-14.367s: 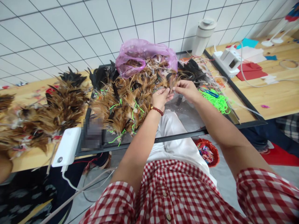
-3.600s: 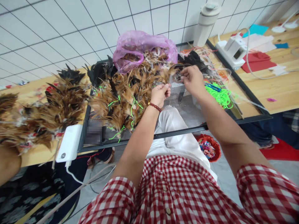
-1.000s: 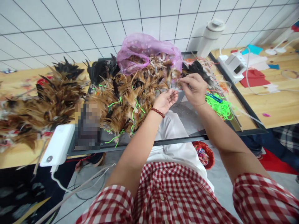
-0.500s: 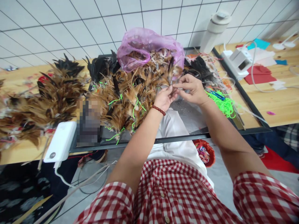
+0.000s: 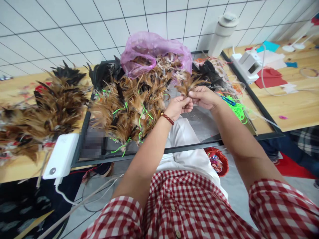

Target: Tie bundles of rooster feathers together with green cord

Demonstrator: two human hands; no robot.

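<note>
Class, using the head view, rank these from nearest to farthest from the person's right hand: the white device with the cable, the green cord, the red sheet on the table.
From the right hand:
1. Green cord: just to its right.
2. Red sheet: farther right, on the wooden table.
3. White device: far left, at the near table edge.

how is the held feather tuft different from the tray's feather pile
The feather tuft is one small bunch; the feather pile is far larger. The tuft is held by the left hand and right hand; the pile lies on the tray. Green cords show in the pile, none on the tuft's visible part. Both show brown feathers.
</note>
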